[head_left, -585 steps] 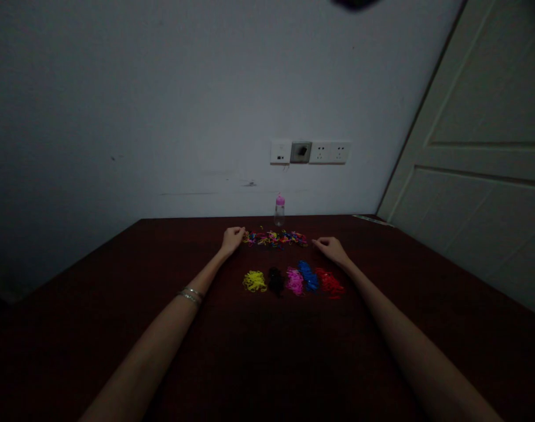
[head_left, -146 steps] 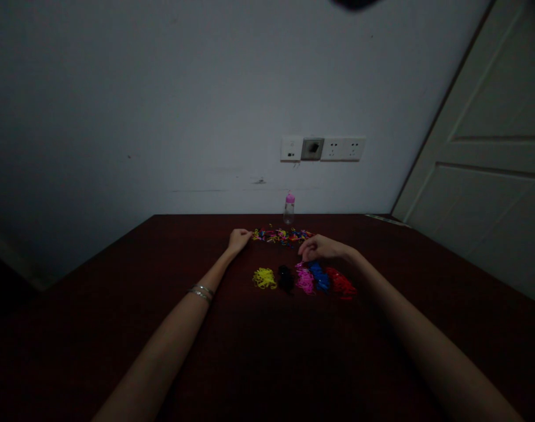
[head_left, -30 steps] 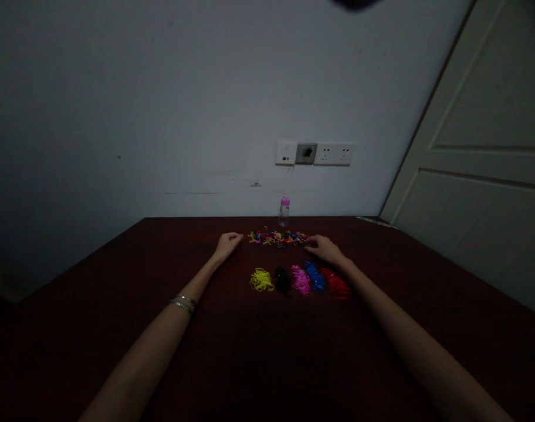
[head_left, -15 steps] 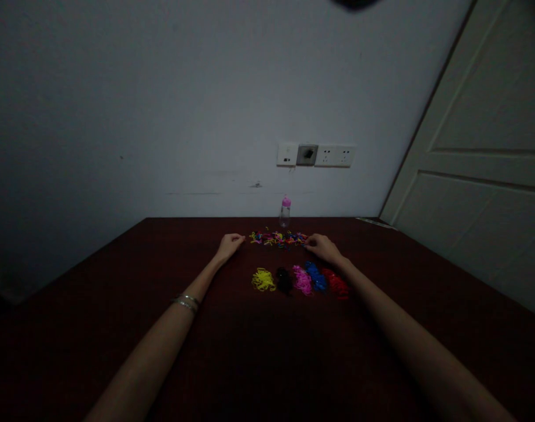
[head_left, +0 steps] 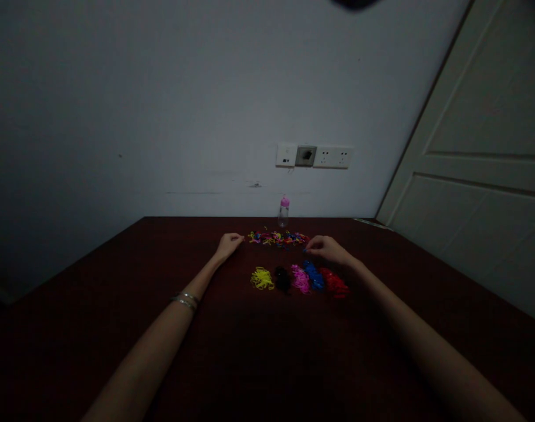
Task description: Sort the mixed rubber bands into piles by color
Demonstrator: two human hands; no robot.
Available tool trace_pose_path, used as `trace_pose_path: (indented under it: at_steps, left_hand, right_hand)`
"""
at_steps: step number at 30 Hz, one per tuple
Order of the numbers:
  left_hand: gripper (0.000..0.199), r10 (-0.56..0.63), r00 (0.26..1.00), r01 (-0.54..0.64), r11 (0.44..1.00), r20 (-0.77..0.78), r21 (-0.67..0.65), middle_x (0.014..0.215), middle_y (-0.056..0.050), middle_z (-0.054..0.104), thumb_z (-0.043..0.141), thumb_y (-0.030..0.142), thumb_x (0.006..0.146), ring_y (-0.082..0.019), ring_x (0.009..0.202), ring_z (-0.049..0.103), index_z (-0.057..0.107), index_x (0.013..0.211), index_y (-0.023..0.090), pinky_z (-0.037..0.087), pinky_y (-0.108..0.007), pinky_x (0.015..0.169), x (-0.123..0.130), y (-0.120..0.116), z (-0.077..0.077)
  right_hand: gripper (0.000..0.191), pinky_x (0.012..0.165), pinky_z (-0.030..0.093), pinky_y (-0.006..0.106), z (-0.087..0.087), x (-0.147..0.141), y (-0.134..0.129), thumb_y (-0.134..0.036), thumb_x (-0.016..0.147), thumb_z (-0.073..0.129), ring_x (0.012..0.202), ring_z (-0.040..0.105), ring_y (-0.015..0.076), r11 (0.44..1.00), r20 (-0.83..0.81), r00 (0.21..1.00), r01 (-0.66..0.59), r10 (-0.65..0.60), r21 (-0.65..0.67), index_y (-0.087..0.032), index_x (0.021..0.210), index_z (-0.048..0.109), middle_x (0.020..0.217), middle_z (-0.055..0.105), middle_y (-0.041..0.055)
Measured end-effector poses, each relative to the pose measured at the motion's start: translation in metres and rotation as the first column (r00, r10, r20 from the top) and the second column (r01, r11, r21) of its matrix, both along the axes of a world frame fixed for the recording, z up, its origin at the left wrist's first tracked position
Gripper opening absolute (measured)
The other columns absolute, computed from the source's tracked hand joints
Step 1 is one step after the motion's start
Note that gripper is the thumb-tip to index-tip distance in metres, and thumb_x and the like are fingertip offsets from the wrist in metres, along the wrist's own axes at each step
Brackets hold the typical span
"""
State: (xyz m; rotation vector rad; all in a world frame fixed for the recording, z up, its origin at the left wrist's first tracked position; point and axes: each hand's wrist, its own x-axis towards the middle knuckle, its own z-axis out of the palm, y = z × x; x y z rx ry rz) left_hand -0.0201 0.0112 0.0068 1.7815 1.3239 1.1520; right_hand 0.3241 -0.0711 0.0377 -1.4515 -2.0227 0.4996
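My right hand (head_left: 327,249) hovers over the table with finger and thumb pinched on a small blue rubber band (head_left: 305,250). Just beyond it lies a strip of mixed coloured rubber bands (head_left: 277,238). At the strip's left end, my left hand (head_left: 229,244) rests with its fingertips pressed together; what they hold, if anything, is too small to make out. Nearer to me are sorted heaps in a row: yellow bands (head_left: 262,279), black bands (head_left: 283,280), pink bands (head_left: 301,279), blue bands (head_left: 313,275) and red bands (head_left: 334,283), the last two close below my right hand.
A small clear bottle with a pink cap (head_left: 284,212) stands behind the strip, near the wall. Sockets (head_left: 332,156) are set in the wall above the dark red table (head_left: 258,351). On the right is a pale panelled door (head_left: 483,152).
My right hand has drawn back slightly from the mixed strip toward me, and a blue rubber band now shows at its fingertips. My left hand has stayed nearly still.
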Motion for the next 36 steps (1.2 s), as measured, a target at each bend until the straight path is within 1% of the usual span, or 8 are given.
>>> trace_pose_path:
  at_steps: [5, 9, 13, 18, 22, 27, 32, 36]
  left_hand:
    - [0.036, 0.009, 0.999, -0.008, 0.999, -0.04, 0.033, 0.044, 0.004, 0.044, 0.054, 0.043, 0.067, -0.009, 0.046, 0.037, 0.068, 0.071, 0.011, 0.026, -0.021, 0.047, -0.001, 0.0, -0.001]
    - [0.033, 0.018, 0.998, -0.016, 1.0, -0.059, 0.026, 0.044, 0.003, 0.046, 0.054, 0.041, 0.067, -0.011, 0.048, 0.041, 0.068, 0.069, 0.011, 0.028, -0.022, 0.049, 0.0, -0.002, 0.003]
    - [0.032, 0.027, 0.998, -0.027, 1.0, -0.058, -0.003, 0.043, 0.003, 0.046, 0.055, 0.039, 0.066, -0.011, 0.049, 0.041, 0.069, 0.07, 0.01, 0.029, -0.022, 0.05, 0.001, -0.005, 0.008]
    - [0.032, 0.029, 0.998, -0.029, 1.0, -0.061, 0.003, 0.043, 0.003, 0.046, 0.054, 0.039, 0.067, -0.011, 0.048, 0.041, 0.069, 0.071, 0.01, 0.029, -0.022, 0.049, 0.001, -0.006, 0.008]
    - [0.032, 0.029, 0.997, -0.028, 0.999, -0.07, 0.018, 0.043, 0.002, 0.047, 0.055, 0.039, 0.067, -0.011, 0.048, 0.042, 0.069, 0.07, 0.011, 0.029, -0.022, 0.049, 0.001, -0.005, 0.006]
    - [0.032, 0.023, 0.998, -0.021, 0.999, -0.064, 0.031, 0.044, 0.002, 0.048, 0.055, 0.041, 0.066, -0.011, 0.049, 0.043, 0.069, 0.069, 0.012, 0.03, -0.022, 0.05, 0.0, -0.003, 0.004]
    - [0.033, 0.022, 0.997, -0.02, 0.999, -0.073, 0.03, 0.044, 0.002, 0.048, 0.055, 0.041, 0.065, -0.011, 0.048, 0.042, 0.069, 0.069, 0.012, 0.029, -0.022, 0.05, -0.001, -0.001, 0.002]
    - [0.033, 0.013, 0.997, -0.009, 0.999, -0.082, 0.045, 0.044, 0.001, 0.049, 0.054, 0.041, 0.065, -0.012, 0.049, 0.042, 0.069, 0.069, 0.012, 0.029, -0.022, 0.051, -0.001, -0.001, 0.002]
  right_hand:
    - [0.014, 0.066, 0.048, 0.026, 0.004, -0.004, -0.018, -0.027, 0.067, 0.061, 0.073, 0.061, 0.0164, 0.994, 0.015, 0.998, -0.053, 0.055, -0.096, -0.017, 0.072, 0.069, 0.076, 0.067, 0.0041]
    - [0.012, 0.067, 0.047, 0.025, 0.003, -0.007, -0.024, -0.025, 0.066, 0.061, 0.072, 0.06, 0.0155, 0.99, 0.04, 0.994, -0.094, 0.098, -0.105, -0.016, 0.071, 0.069, 0.076, 0.066, 0.0038]
    - [0.013, 0.068, 0.047, 0.025, 0.001, -0.007, -0.023, -0.024, 0.066, 0.061, 0.074, 0.06, 0.0156, 0.99, 0.046, 0.994, -0.098, 0.103, -0.102, -0.015, 0.072, 0.068, 0.078, 0.066, 0.0045]
    - [0.012, 0.07, 0.048, 0.026, -0.001, 0.001, -0.021, -0.023, 0.066, 0.061, 0.076, 0.061, 0.016, 0.993, 0.014, 0.997, -0.072, 0.074, -0.091, -0.017, 0.073, 0.069, 0.08, 0.067, 0.0039]
    - [0.014, 0.068, 0.048, 0.026, -0.005, 0.009, -0.017, -0.024, 0.065, 0.061, 0.074, 0.061, 0.0167, 0.994, -0.028, 0.999, -0.048, 0.046, -0.1, -0.016, 0.074, 0.068, 0.078, 0.067, 0.0046]
    - [0.017, 0.064, 0.047, 0.025, -0.016, 0.025, -0.013, -0.027, 0.067, 0.06, 0.071, 0.061, 0.0161, 0.996, -0.004, 0.999, 0.033, -0.034, -0.085, -0.016, 0.077, 0.069, 0.079, 0.069, 0.0044]
    - [0.021, 0.071, 0.048, 0.027, -0.023, 0.038, -0.016, -0.029, 0.07, 0.057, 0.078, 0.062, 0.0181, 0.989, -0.046, 0.988, 0.148, -0.149, -0.021, -0.016, 0.081, 0.069, 0.085, 0.069, 0.0057]
    - [0.024, 0.076, 0.048, 0.028, -0.02, 0.032, -0.02, -0.031, 0.073, 0.054, 0.084, 0.061, 0.0191, 0.989, -0.061, 0.989, 0.138, -0.136, 0.042, -0.017, 0.084, 0.069, 0.092, 0.068, 0.0065]
